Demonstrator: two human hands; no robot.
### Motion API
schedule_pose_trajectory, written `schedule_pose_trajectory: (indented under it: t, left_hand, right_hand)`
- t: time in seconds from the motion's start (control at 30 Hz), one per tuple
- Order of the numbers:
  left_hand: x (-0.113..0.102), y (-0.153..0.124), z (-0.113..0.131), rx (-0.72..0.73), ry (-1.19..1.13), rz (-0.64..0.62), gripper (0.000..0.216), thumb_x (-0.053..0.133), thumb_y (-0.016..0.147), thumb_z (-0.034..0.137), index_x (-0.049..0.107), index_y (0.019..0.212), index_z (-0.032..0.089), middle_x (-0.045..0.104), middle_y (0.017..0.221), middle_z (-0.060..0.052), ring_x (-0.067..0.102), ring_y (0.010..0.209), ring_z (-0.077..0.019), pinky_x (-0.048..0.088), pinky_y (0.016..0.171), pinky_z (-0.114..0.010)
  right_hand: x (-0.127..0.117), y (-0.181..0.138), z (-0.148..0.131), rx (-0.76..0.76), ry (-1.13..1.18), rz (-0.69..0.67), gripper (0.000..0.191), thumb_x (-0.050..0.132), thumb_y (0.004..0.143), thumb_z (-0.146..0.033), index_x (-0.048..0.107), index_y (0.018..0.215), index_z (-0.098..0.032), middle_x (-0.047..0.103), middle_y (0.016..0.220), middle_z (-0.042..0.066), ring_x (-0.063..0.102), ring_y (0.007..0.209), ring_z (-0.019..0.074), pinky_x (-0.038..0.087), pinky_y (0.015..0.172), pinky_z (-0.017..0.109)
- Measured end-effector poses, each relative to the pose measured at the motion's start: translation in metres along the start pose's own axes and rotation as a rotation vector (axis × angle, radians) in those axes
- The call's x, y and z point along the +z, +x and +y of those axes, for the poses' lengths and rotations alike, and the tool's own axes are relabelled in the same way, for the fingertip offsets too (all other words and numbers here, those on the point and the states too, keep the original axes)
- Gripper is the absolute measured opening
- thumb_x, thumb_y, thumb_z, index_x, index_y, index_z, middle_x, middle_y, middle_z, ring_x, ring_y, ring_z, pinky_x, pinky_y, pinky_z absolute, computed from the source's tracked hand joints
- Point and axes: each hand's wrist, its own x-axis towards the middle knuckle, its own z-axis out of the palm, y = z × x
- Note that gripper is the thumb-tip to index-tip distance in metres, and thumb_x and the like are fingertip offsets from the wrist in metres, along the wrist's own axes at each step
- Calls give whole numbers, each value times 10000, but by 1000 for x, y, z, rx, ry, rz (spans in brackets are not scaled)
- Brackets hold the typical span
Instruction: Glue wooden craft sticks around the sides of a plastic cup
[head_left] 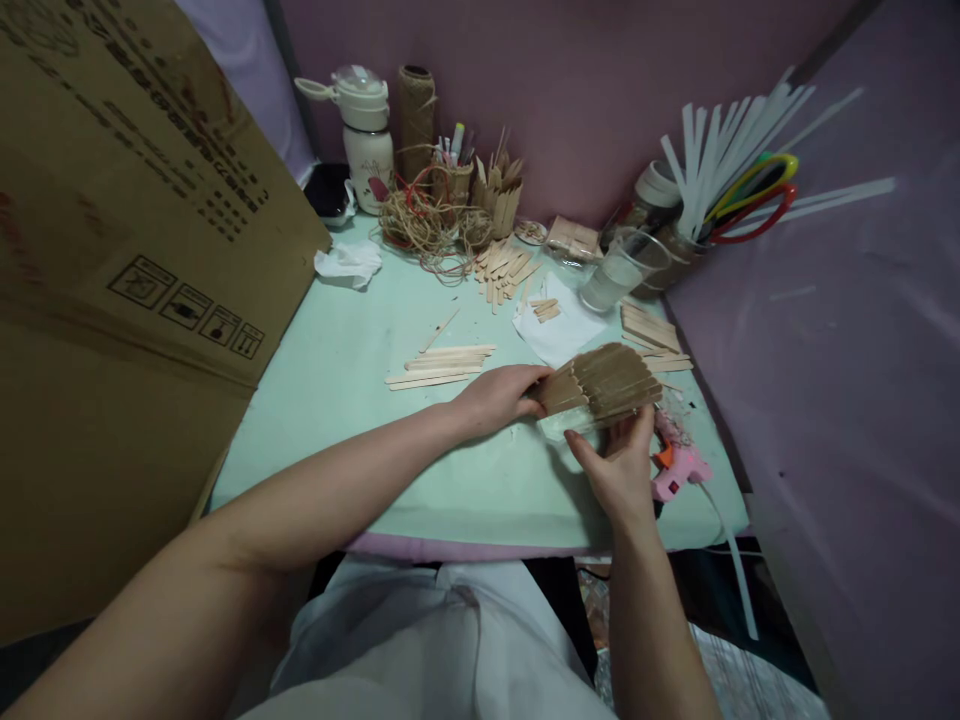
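Observation:
Between my hands is a small structure of glued wooden craft sticks (611,380), tilted above the tabletop, with a scalloped edge and a clear plastic-looking part beneath its near side. My left hand (504,398) grips its left side between thumb and fingers. From below and in front, my right hand (619,460) holds the near right corner, thumb apart from the fingers. A pink glue gun (681,472) lies just right of my right hand. Left of my left hand, several loose craft sticks (442,366) lie in a row.
A large cardboard box (150,300) walls off the left. Along the back stand a white bottle (367,140), a twine tangle (420,225), a stick pile (504,268) and a clear plastic cup (621,270). Glue sticks (720,150) and scissors (757,195) rise from a holder at right.

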Motion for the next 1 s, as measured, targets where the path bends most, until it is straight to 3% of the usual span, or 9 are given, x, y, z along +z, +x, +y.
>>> schedule_pose_trajectory:
  t: [0.67,1.0]
  left_hand:
    - [-4,-1,0,14,25,-7,482,657,814,194,610,1290,249,714,1195,-22,632,1123,-244,475,916,-318]
    - [-3,2,-9,32,-72,-33,514,661,812,216,604,1320,268,729,1178,11,650,1099,-219,468,940,-307]
  right_hand:
    - [5,-8,-8,4,-96,60,926,759,706,-357,267,1476,-210,460,1457,151,474,1352,252,347,1149,454]
    - [9,-14,-6,42,-148,100,890,760,706,-398,295,1438,-196,501,1413,162,528,1291,268,406,1097,462]
